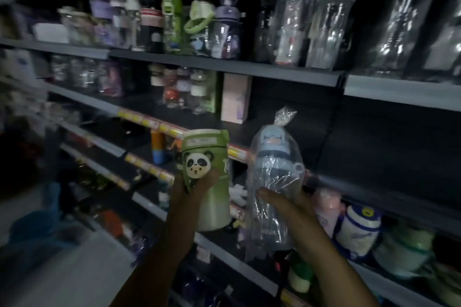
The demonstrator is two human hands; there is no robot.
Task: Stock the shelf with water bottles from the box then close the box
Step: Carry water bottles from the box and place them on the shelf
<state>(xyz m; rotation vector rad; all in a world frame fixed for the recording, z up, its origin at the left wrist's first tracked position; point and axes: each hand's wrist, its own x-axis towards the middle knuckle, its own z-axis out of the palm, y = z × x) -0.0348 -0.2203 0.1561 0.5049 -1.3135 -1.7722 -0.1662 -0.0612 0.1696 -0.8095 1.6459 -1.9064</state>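
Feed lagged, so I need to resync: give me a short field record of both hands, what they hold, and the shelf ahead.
left hand: grips green panda bottle, upright
right hand: grips blue bottle wrapped in a clear bag
bottles: side by side, raised in front of the shelves, neither set down
shelf: bare dark stretch to the right of a pink carton
stock box: not in view
image: dim and blurred

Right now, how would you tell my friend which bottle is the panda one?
Look in front of the dark shelves, where two hands are raised. The left hand holds a green bottle. It has a round panda face on its side, while the blue bottle in the right hand is wrapped in a clear bag.
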